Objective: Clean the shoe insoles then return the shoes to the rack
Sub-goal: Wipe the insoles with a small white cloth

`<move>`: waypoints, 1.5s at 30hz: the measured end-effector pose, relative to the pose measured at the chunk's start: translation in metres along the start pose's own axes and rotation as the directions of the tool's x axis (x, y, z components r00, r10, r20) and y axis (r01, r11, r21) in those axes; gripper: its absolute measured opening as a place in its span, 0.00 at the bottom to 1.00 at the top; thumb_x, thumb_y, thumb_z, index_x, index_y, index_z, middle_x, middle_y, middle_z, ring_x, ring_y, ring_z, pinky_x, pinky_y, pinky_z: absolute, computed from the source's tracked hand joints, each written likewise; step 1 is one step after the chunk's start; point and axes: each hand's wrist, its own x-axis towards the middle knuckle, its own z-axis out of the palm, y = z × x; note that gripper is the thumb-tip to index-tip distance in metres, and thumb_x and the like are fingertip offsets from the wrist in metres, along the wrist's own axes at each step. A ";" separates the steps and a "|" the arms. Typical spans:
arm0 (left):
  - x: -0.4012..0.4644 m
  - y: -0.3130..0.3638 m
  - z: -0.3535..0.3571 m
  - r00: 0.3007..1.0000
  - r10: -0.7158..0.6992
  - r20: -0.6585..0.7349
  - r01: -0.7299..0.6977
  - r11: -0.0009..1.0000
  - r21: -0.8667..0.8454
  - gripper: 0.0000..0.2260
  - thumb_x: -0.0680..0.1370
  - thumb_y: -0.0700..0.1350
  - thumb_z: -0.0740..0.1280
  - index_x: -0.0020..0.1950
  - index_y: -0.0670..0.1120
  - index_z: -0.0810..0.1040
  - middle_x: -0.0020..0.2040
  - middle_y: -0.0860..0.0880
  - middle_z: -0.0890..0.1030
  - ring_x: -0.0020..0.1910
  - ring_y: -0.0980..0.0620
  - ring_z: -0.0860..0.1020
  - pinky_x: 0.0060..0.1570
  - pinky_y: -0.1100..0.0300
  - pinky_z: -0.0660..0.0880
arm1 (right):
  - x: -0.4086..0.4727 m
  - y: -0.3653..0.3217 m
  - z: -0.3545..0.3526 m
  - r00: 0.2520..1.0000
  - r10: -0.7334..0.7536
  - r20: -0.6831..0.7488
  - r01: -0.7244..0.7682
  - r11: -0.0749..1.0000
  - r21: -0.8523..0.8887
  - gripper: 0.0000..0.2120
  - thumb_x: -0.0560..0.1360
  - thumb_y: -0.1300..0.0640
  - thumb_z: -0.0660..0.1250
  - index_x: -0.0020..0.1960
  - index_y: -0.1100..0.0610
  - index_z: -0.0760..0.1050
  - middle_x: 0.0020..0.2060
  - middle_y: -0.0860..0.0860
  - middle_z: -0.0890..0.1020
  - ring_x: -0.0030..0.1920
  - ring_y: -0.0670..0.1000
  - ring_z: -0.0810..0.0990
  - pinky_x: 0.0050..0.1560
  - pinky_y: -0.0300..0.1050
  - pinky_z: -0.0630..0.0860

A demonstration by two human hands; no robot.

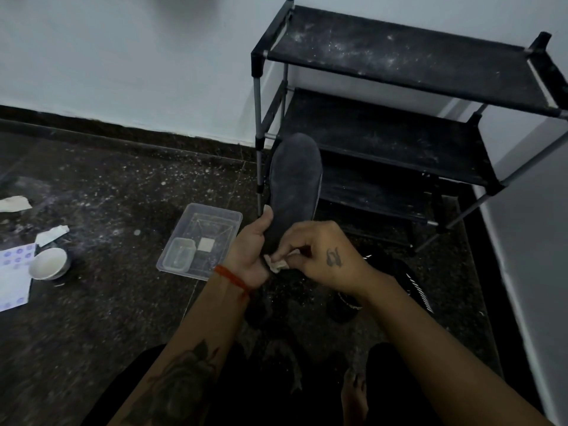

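1. Two bare forearms reach forward from the bottom edge over dark-clothed legs and a bare foot point(356, 395); the seated posture appears chosen to keep the work close over the floor.
2. Left hand point(253, 244) (a red thread band circles its wrist) grips the heel end of a dark grey, elongated foam shoe insole point(293, 186), thumb laid along its left edge. The insole stands tilted up and away, toe end highest, presumably so that its whole upper face is exposed for wiping.
3. Right hand point(319, 250) pinches a small crumpled pale cloth or wipe point(276, 263) between thumb and fingertips and presses it against the insole's heel end, just beside the left palm. Starting at the supported end would let the left grip brace against the rubbing.
4. Black shoes with white markings point(408, 284) lie on the speckled dark stone floor point(123, 195) under the right wrist, near the rack; how many there are cannot be told.
5. Black three-tier shoe rack with grey metal posts point(399, 56) stands in the corner against the pale wall; its visible shelves carry pale dust and no shoes, so the return step is judged not yet done.
6. Clear rectangular plastic tray point(212, 219) sits on the floor left of the hands, holding a smaller clear box point(179, 253) and a pale square pad point(205, 244), within easy reach.
7. White round bowl point(49, 263) and scattered paper scraps and sheets point(15, 204) lie far left.
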 end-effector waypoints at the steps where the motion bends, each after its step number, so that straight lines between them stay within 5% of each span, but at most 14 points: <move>1: -0.001 0.000 0.001 1.000 -0.006 0.010 0.006 1.000 -0.004 0.22 0.82 0.55 0.52 0.56 0.39 0.77 0.47 0.43 0.84 0.44 0.48 0.83 0.45 0.56 0.80 | -0.002 0.003 -0.004 0.999 0.025 0.024 -0.023 0.998 -0.051 0.10 0.65 0.68 0.71 0.41 0.55 0.84 0.39 0.46 0.82 0.40 0.43 0.79 0.43 0.34 0.75; 4: -0.003 0.001 0.004 0.997 -0.027 0.070 0.029 0.999 -0.018 0.24 0.82 0.56 0.49 0.60 0.40 0.75 0.47 0.43 0.84 0.44 0.48 0.83 0.45 0.53 0.81 | -0.003 0.008 -0.011 0.967 0.172 -0.187 -0.185 0.981 -0.056 0.07 0.67 0.63 0.72 0.41 0.52 0.83 0.41 0.49 0.82 0.42 0.44 0.78 0.44 0.42 0.77; 7: -0.006 0.000 0.009 0.992 -0.059 0.113 0.061 0.998 -0.019 0.25 0.82 0.57 0.48 0.58 0.41 0.76 0.45 0.43 0.85 0.41 0.47 0.84 0.39 0.49 0.81 | 0.001 0.005 -0.009 0.852 0.424 -0.307 -0.336 0.892 0.302 0.04 0.69 0.62 0.72 0.42 0.56 0.82 0.49 0.53 0.77 0.46 0.42 0.77 0.35 0.30 0.76; 11: -0.003 -0.001 0.009 0.989 -0.042 0.145 0.049 0.998 -0.045 0.26 0.81 0.59 0.48 0.64 0.42 0.73 0.53 0.42 0.82 0.48 0.45 0.83 0.45 0.43 0.79 | 0.006 0.009 -0.003 0.773 0.561 -0.298 -0.389 0.789 0.476 0.02 0.70 0.62 0.72 0.41 0.57 0.82 0.50 0.53 0.76 0.46 0.52 0.81 0.34 0.49 0.82; 14: -0.003 -0.003 0.010 0.987 -0.041 0.156 0.057 0.993 -0.102 0.23 0.81 0.57 0.50 0.64 0.43 0.73 0.56 0.41 0.81 0.53 0.43 0.81 0.48 0.40 0.76 | 0.009 0.015 -0.006 0.749 0.446 -0.490 -0.358 0.894 0.267 0.04 0.69 0.63 0.72 0.42 0.55 0.82 0.46 0.53 0.79 0.45 0.41 0.76 0.46 0.25 0.71; 16: -0.002 -0.005 0.010 0.989 -0.045 0.140 0.058 0.994 -0.091 0.21 0.82 0.55 0.51 0.59 0.42 0.75 0.50 0.41 0.83 0.48 0.45 0.83 0.45 0.43 0.76 | 0.009 0.017 -0.003 0.778 0.370 -0.508 -0.372 0.922 0.102 0.06 0.68 0.63 0.71 0.41 0.54 0.82 0.44 0.52 0.80 0.47 0.44 0.74 0.47 0.20 0.63; 21: 0.001 -0.006 0.007 0.994 -0.029 0.103 0.039 0.995 -0.093 0.21 0.82 0.54 0.50 0.55 0.42 0.76 0.42 0.44 0.85 0.39 0.49 0.84 0.40 0.54 0.81 | 0.010 0.014 0.013 0.854 0.180 -0.489 -0.271 0.955 -0.122 0.08 0.67 0.66 0.70 0.39 0.54 0.82 0.38 0.49 0.82 0.44 0.48 0.74 0.47 0.25 0.65; 25: 0.000 -0.004 0.003 0.996 -0.027 0.085 0.034 0.997 -0.072 0.23 0.82 0.55 0.49 0.53 0.39 0.76 0.41 0.43 0.84 0.38 0.50 0.84 0.41 0.57 0.81 | 0.006 0.002 0.016 0.973 0.015 -0.231 -0.019 1.000 -0.015 0.07 0.66 0.67 0.70 0.40 0.56 0.83 0.38 0.47 0.82 0.41 0.42 0.77 0.45 0.29 0.72; 28: 0.001 -0.004 0.002 0.998 -0.006 0.068 0.011 0.997 -0.073 0.22 0.82 0.54 0.50 0.58 0.39 0.75 0.52 0.42 0.82 0.47 0.47 0.82 0.52 0.54 0.78 | 0.004 0.009 -0.002 0.998 -0.013 -0.060 0.010 0.999 -0.050 0.10 0.66 0.69 0.71 0.40 0.56 0.83 0.39 0.48 0.83 0.40 0.43 0.80 0.45 0.34 0.75; 31: 0.000 -0.006 0.007 0.997 -0.010 0.077 0.014 0.998 -0.060 0.23 0.83 0.54 0.49 0.62 0.39 0.74 0.57 0.43 0.79 0.53 0.46 0.78 0.59 0.50 0.72 | 0.003 0.017 -0.008 0.986 -0.005 -0.166 -0.025 0.984 -0.175 0.11 0.66 0.70 0.70 0.40 0.55 0.84 0.38 0.49 0.84 0.40 0.46 0.81 0.44 0.40 0.78; 35: -0.001 -0.004 0.007 0.996 -0.031 0.080 0.034 0.999 -0.036 0.22 0.82 0.55 0.50 0.56 0.41 0.76 0.45 0.45 0.84 0.41 0.50 0.83 0.43 0.56 0.80 | 0.005 0.015 0.007 0.930 -0.021 -0.367 -0.068 0.971 -0.229 0.13 0.64 0.72 0.67 0.41 0.58 0.82 0.38 0.52 0.83 0.40 0.49 0.80 0.44 0.40 0.77; 40: -0.001 -0.002 0.004 0.997 -0.050 0.058 0.052 0.998 -0.029 0.23 0.82 0.55 0.51 0.56 0.38 0.76 0.45 0.42 0.84 0.42 0.48 0.84 0.44 0.57 0.80 | 0.005 0.003 0.007 0.992 -0.047 -0.116 0.041 0.998 -0.055 0.12 0.66 0.71 0.68 0.42 0.55 0.82 0.41 0.48 0.82 0.42 0.42 0.78 0.47 0.32 0.74; 43: 0.000 -0.002 0.003 0.999 -0.028 0.039 0.030 0.997 -0.065 0.22 0.82 0.54 0.51 0.63 0.39 0.73 0.55 0.42 0.80 0.53 0.46 0.78 0.59 0.51 0.73 | 0.000 0.006 -0.006 0.994 -0.109 -0.015 0.105 0.983 -0.150 0.15 0.64 0.72 0.67 0.39 0.54 0.83 0.39 0.47 0.83 0.41 0.45 0.80 0.47 0.36 0.74; 45: 0.000 -0.002 0.005 0.999 -0.021 0.043 0.023 0.998 -0.064 0.22 0.82 0.55 0.51 0.59 0.39 0.75 0.55 0.41 0.80 0.54 0.45 0.77 0.59 0.49 0.71 | -0.001 0.013 -0.009 0.992 -0.102 -0.079 0.081 0.968 -0.237 0.15 0.63 0.72 0.66 0.38 0.53 0.83 0.38 0.48 0.83 0.40 0.47 0.80 0.46 0.41 0.76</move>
